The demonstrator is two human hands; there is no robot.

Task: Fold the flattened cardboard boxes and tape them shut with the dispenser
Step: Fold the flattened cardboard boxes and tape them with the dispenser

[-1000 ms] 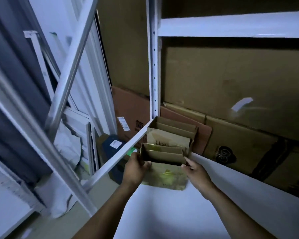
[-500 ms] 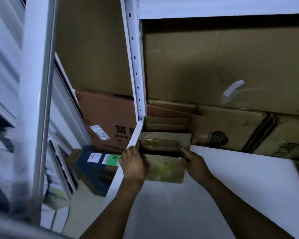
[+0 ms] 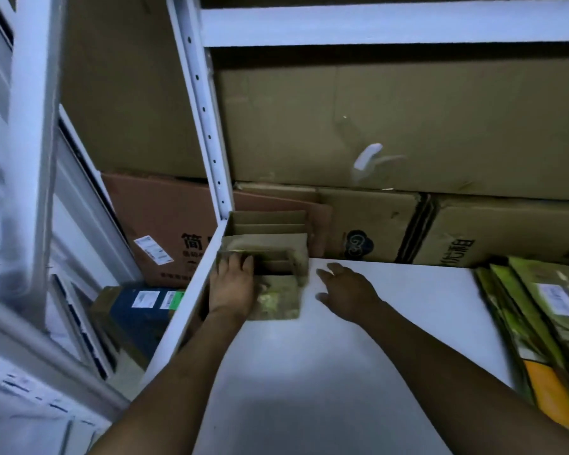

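A small folded cardboard box with yellow-green marks stands at the far left corner of the white shelf board. Its top is open towards the back. Behind it stands a second small open box, against the shelf post. My left hand lies on the near box's left side, fingers over its top edge. My right hand hovers just right of the box, fingers spread, touching nothing. No tape dispenser is in view.
A white metal post rises behind the boxes. Large flattened cartons lean against the back. A pile of flat green and yellow cartons lies at the shelf's right edge. Beyond the shelf's left edge, boxes sit on the floor.
My right hand has let go of the box's right side and moved away to the right. My left hand stays on the box. The view has swung right, showing the flat pile.
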